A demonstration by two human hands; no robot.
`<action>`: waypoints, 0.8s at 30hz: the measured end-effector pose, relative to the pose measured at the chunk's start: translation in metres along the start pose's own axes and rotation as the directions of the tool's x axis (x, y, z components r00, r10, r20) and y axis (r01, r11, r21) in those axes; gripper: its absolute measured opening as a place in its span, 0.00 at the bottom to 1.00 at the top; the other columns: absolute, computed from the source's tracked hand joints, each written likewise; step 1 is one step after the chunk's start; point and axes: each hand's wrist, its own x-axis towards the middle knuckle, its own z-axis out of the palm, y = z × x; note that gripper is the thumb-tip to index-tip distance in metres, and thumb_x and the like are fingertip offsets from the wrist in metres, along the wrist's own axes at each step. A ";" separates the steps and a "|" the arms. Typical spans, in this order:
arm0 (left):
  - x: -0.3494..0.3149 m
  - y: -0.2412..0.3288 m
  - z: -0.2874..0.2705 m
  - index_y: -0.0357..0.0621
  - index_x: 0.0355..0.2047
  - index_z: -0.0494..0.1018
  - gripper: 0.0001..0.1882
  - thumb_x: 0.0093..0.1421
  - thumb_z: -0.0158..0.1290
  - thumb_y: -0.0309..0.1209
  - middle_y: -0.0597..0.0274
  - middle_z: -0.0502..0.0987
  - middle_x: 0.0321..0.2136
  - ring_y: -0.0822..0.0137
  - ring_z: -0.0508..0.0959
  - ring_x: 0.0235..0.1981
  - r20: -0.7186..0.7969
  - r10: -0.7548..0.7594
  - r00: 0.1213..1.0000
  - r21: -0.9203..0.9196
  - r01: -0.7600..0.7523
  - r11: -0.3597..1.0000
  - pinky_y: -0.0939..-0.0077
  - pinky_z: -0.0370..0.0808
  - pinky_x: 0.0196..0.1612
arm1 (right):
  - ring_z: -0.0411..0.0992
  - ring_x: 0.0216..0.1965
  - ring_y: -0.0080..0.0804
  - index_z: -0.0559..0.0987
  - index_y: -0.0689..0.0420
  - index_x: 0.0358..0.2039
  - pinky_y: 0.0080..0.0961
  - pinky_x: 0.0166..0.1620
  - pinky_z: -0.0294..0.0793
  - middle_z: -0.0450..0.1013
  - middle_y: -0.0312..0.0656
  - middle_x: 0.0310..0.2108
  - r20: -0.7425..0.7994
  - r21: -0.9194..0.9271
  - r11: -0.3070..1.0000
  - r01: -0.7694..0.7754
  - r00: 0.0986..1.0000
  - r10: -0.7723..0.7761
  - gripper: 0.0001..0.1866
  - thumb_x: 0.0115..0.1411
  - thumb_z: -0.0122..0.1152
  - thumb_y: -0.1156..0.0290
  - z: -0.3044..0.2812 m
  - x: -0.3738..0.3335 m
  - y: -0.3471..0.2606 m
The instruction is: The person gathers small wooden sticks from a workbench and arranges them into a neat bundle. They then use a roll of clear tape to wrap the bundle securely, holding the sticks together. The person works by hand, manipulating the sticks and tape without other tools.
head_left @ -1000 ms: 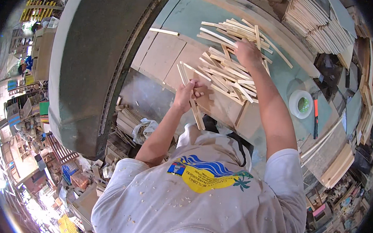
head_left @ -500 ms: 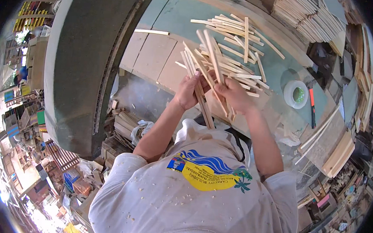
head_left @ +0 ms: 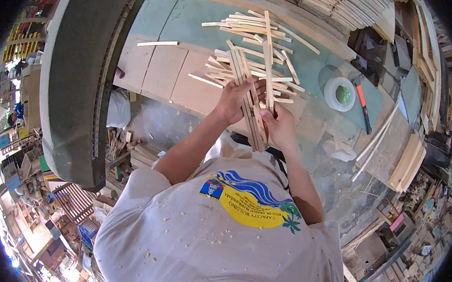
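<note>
My left hand (head_left: 234,101) is closed round several long, thin wooden strips (head_left: 247,108), held side by side and slanting from the pile toward my shirt. My right hand (head_left: 280,124) grips another pale wooden strip (head_left: 269,66) that stands almost straight away from me, just right of the bundle. Both hands are close together in front of my chest. Beyond them a loose pile of short wooden sticks (head_left: 253,26) lies crisscrossed on the workbench (head_left: 160,67). The lower ends of my right fingers are partly hidden by the strips.
A single stick (head_left: 158,44) lies apart at the left, near a large green-grey machine column (head_left: 79,85). To the right are a white tape roll (head_left: 339,94) and an orange-black cutter knife (head_left: 362,108). Stacked thin boards (head_left: 345,8) stand at the back right.
The strips between my hands have shifted: those in my left hand now lie in a tighter bundle, and my right hand holds one strip more upright. The whole view has moved slightly.
</note>
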 end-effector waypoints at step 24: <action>0.004 -0.033 0.025 0.37 0.60 0.68 0.26 0.70 0.52 0.44 0.47 0.78 0.53 0.56 0.76 0.57 0.202 -0.150 0.968 0.155 0.119 0.981 0.58 0.78 0.58 | 0.76 0.31 0.30 0.81 0.62 0.41 0.32 0.38 0.74 0.79 0.43 0.29 0.101 -0.142 0.989 -0.028 0.994 0.043 0.10 0.63 0.64 0.69 -0.032 -0.013 0.016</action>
